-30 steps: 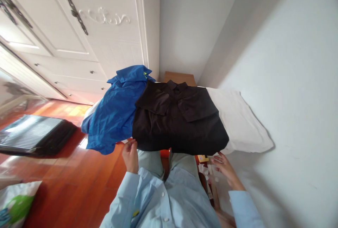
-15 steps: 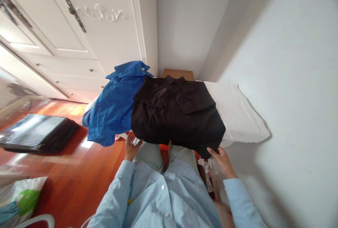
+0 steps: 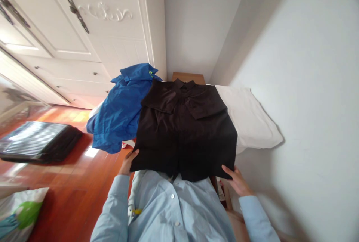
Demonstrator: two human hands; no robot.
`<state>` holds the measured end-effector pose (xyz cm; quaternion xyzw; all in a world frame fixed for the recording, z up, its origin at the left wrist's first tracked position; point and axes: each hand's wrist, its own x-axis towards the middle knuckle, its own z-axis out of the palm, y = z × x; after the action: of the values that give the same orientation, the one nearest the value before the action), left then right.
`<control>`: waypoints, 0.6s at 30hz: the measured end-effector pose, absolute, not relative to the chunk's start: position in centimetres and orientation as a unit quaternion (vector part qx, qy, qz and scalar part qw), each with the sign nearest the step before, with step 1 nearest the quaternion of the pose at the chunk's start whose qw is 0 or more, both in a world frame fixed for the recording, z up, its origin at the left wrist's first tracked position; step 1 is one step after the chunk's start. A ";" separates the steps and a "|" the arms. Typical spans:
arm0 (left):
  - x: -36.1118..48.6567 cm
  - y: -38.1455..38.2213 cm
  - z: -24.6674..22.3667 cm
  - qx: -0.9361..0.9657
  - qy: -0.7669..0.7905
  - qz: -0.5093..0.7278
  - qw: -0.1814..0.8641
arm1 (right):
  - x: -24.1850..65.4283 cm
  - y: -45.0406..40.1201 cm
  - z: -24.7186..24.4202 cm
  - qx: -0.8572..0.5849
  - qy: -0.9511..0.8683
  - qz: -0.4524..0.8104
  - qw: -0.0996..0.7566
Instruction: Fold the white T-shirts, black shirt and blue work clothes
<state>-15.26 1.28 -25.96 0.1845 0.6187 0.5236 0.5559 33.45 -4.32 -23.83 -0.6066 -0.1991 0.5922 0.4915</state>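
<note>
A black button-up shirt (image 3: pixel 179 133) lies spread face up before me, collar away from me and its sleeves folded across the chest. My left hand (image 3: pixel 129 162) pinches the lower left corner of its hem. At the lower right corner, my right hand (image 3: pixel 237 179) grips the hem with the thumb on top. The hem is stretched between both hands, over my lap. Beneath the shirt, white cloth (image 3: pixel 249 117) sticks out on the right. A crumpled blue shirt (image 3: pixel 119 113) sits against the black shirt's left side and hangs down at the front.
A white wardrobe (image 3: pixel 112 47) stands at the back left, and a grey wall (image 3: pixel 314 122) closes off the right. A black bundle with a striped top (image 3: pixel 36 141) rests on the wooden floor (image 3: pixel 84 197). A white and green bag (image 3: pixel 25 212) is at lower left.
Both hands now grip the hem corners; the left hand has moved outward. The black shirt's lower edge has been drawn toward me and pulled flatter, covering my thighs.
</note>
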 end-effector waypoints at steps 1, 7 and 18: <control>-15.2 1.0 -25.9 0.175 0.613 0.510 0.577 | 33.1 -4.5 -24.3 -0.612 -0.213 0.596 0.474; -14.1 -0.2 -25.3 0.231 0.599 0.448 0.621 | 32.2 -5.1 -25.2 -0.630 -0.267 0.561 0.465; -18.0 -1.8 -16.5 0.398 0.522 0.345 0.671 | 34.2 -7.3 -16.2 -0.602 -0.478 0.580 0.270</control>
<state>-18.00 -1.77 -16.53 0.3976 0.5223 0.3454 0.6707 34.17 -7.29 -16.18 -0.6020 -0.4781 0.5796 0.2704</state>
